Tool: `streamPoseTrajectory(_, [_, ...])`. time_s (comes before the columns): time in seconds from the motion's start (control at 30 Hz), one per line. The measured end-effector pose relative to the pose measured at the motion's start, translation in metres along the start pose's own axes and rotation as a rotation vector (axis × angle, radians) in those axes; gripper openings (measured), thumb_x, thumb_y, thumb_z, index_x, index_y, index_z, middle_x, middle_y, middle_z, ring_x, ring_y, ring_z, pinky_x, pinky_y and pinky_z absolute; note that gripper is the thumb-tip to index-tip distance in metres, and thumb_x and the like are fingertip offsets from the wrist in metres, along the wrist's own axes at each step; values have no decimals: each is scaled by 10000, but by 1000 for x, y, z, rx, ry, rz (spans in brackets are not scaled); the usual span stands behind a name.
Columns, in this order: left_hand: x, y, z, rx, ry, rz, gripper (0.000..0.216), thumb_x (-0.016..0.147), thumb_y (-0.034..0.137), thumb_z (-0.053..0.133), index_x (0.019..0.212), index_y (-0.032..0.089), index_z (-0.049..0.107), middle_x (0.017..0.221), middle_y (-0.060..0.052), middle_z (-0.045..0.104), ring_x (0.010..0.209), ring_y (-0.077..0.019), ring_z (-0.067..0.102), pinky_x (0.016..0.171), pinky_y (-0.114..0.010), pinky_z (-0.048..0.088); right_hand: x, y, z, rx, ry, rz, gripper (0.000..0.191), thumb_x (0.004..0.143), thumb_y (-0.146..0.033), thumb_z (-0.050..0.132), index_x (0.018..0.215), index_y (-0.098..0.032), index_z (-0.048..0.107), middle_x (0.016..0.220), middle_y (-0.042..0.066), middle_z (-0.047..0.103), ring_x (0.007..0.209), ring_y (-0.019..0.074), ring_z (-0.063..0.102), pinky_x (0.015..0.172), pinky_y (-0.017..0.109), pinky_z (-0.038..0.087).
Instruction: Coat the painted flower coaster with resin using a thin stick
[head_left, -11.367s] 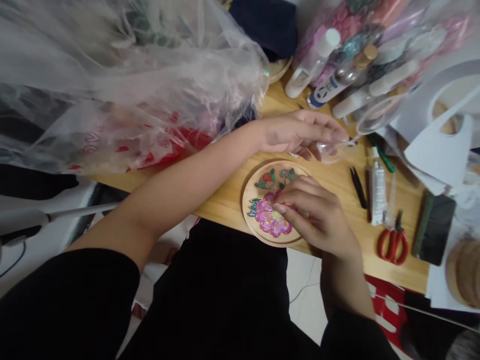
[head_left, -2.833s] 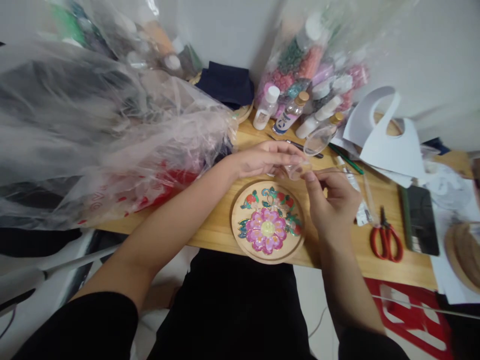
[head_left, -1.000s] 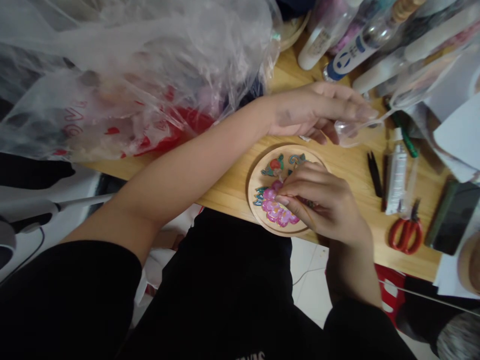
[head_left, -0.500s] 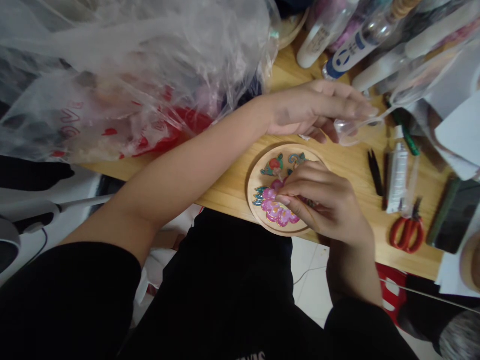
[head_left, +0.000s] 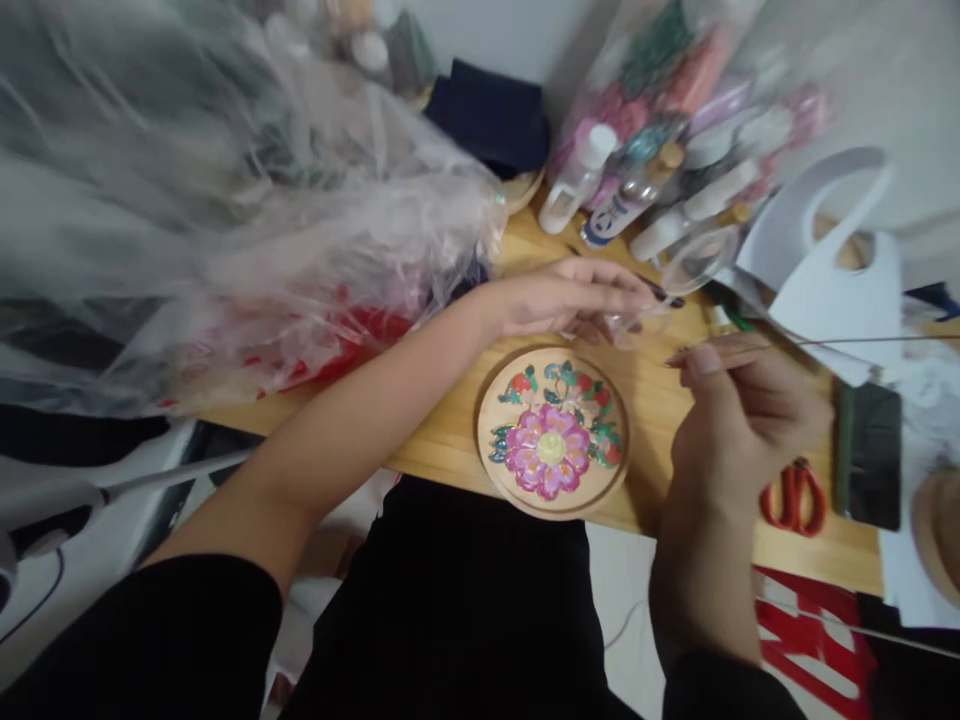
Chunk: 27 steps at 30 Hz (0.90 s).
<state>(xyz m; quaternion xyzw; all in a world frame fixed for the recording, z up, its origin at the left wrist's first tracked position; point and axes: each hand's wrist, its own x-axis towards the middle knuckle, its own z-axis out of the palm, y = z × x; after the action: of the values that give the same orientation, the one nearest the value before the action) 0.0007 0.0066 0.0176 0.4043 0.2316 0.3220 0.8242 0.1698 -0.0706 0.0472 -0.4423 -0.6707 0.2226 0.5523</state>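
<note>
Table, front edge: the wooden table point(head_left: 442, 440) is crossed at its near side by the round wooden plate point(head_left: 491, 410), whose near rim is set at the edge; whether it is overhung slightly cannot be told.
Table, left: room is bounded by a large heap of clear plastic bags point(head_left: 225, 250), close along the left forearm.
Table, back: a row is formed by the white-capped bottle point(head_left: 570, 195), the gold-capped bottle point(head_left: 619, 212) and others, with dark cloth point(head_left: 487, 115) to their left.
Table, right: a margin is lined by white cut paper point(head_left: 840, 300), the phone point(head_left: 868, 455) and the red-handled pliers point(head_left: 795, 498), partly covered by the right wrist.
Gap: wood is shown between the plate and the right hand point(head_left: 739, 420); a narrower strip is left between the plate and the left hand point(head_left: 574, 300).
Plate: laid flat, untouched, between both hands and nearer the body; painted with a pink flower point(head_left: 525, 450), yellow-centred, among red and green motifs.
Left hand: placed behind the plate, fingers curled; a small clear cup point(head_left: 622, 325) is held, partly blurred.
Right hand: raised right of the plate; a thin stick point(head_left: 862, 341) is pinched between thumb and fingers, dark tip pointed left.
</note>
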Motion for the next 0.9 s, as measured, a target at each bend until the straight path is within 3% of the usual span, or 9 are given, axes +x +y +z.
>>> streamPoseTrajectory(0.1, [0, 0, -2, -17, -5, -9, 253, 768, 251, 746, 944, 120, 620, 805, -2, 683, 654, -33, 610, 657, -199, 437, 0, 7, 2, -181, 10, -34, 216, 864, -243, 644, 656, -206, 598, 658, -15, 603, 632, 134, 546, 610, 300, 413])
streamPoseTrajectory(0.23, [-1, 0, -2, -26, 11, -16, 397, 649, 316, 839, 929, 119, 638, 789, 7, 667, 686, -55, 628, 653, -204, 428, 0, 6, 3, -414, -26, -159, 177, 873, -190, 617, 698, -196, 596, 653, -18, 598, 603, 112, 526, 585, 273, 405])
streamPoseTrajectory(0.4, [-1, -1, -3, -35, -3, 0, 513, 538, 381, 891, 911, 123, 652, 808, 4, 673, 696, -67, 626, 651, -216, 433, 0, 6, 4, -539, -41, -264, 156, 872, -166, 614, 719, -188, 590, 644, -8, 580, 614, 119, 524, 577, 264, 406])
streamPoseTrajectory(0.57, [-1, -3, -6, -16, -16, 6, 465, 600, 360, 864, 937, 125, 646, 804, -4, 673, 708, -74, 634, 676, -230, 447, -1, 8, 4, -498, -92, -205, 161, 885, -187, 607, 724, -187, 598, 659, -7, 585, 624, 116, 517, 575, 258, 406])
streamPoseTrajectory(0.9, [0, -3, -5, -12, -13, 6, 532, 543, 406, 887, 924, 125, 644, 780, 1, 679, 668, -70, 641, 633, -201, 438, -1, 5, 4, -319, -97, 50, 224, 890, -270, 610, 682, -188, 618, 656, -15, 605, 619, 106, 524, 588, 257, 402])
